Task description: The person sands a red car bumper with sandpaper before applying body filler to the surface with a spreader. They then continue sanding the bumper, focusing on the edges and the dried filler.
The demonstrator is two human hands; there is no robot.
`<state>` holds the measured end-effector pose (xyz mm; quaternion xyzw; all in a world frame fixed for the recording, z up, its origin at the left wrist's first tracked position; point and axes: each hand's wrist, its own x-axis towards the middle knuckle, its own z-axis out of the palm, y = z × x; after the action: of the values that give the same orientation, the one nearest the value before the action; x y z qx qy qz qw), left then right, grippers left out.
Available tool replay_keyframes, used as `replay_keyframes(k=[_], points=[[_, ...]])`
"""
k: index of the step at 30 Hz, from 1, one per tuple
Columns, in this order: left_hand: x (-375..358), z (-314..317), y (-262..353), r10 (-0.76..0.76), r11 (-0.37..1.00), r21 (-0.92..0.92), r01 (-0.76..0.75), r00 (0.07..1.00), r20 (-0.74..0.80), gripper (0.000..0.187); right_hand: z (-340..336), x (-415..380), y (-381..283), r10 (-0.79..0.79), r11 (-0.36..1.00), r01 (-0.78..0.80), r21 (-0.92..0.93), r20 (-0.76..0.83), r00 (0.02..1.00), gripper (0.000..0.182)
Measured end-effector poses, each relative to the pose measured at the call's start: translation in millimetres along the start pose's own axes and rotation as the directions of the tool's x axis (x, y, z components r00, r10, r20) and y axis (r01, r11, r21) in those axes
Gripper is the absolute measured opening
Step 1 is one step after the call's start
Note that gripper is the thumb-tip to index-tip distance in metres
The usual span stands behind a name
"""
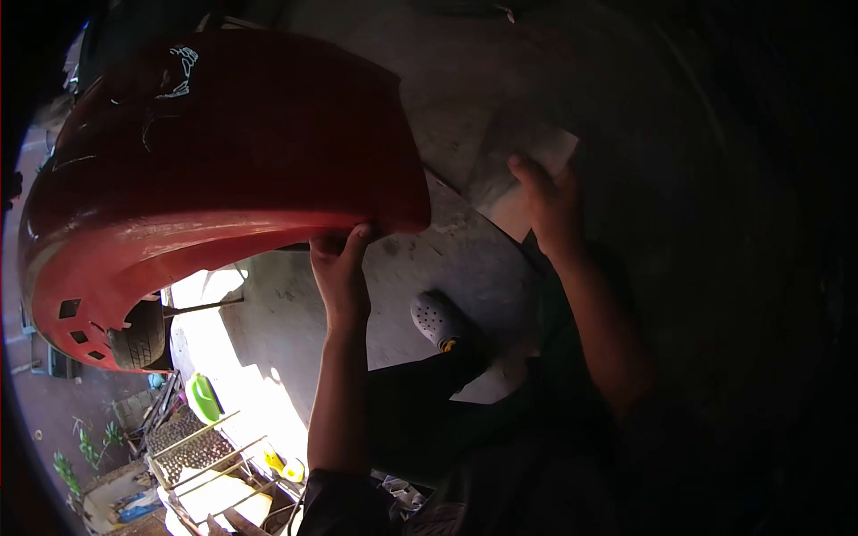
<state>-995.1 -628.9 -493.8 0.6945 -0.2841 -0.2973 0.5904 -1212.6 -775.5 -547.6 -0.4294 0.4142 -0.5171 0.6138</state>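
A large red curved car panel [268,152], with pale scratch marks near its top, fills the upper left. Its lower edge is gripped by my left hand [341,268], thumb on the near face and the other fingers partly hidden behind it. To the right of the panel, apart from it, my right hand [556,205] holds a thin flat sheet [512,214] that looks pale brown along its lit edge. The thumb lies over the sheet, and the rest of it is in shadow.
Below the panel is a grey clog [435,319] on a foot on the concrete floor [277,304]. A tyre [143,335] shows at the left behind the panel. At the lower left are a metal rack [210,456], a green container [204,398] and plants [89,447].
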Motion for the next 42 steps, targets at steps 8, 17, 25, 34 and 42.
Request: replay_keyframes(k=[8,17,25,34,42], points=[[-4,7,3,0.056,0.997,0.054,-0.057,0.998,0.017,0.043,-8,0,-1,0.072,0.996,-0.070,-0.053,0.042,0.996,0.031],[-20,16,10,-0.250,0.855,-0.497,0.146,0.957,-0.148,0.074,-26,8,22,0.358,0.926,-0.345,0.154,-0.062,0.932,0.050],[-104,86,28,-0.031,0.997,0.075,-0.014,0.829,0.558,0.079,-115,39,56,-0.259,0.879,0.246,-0.409,0.025,0.966,0.048],[-49,95,60,0.623,0.695,0.103,-0.712,0.667,0.408,0.094,-124,26,-2,0.056,0.619,0.063,-0.783,0.124,0.991,0.046],[-121,2,178,-0.198,0.979,0.076,0.188,0.965,0.170,0.110,105,-88,-295,0.519,0.534,-0.014,-0.845,0.315,0.794,0.039]])
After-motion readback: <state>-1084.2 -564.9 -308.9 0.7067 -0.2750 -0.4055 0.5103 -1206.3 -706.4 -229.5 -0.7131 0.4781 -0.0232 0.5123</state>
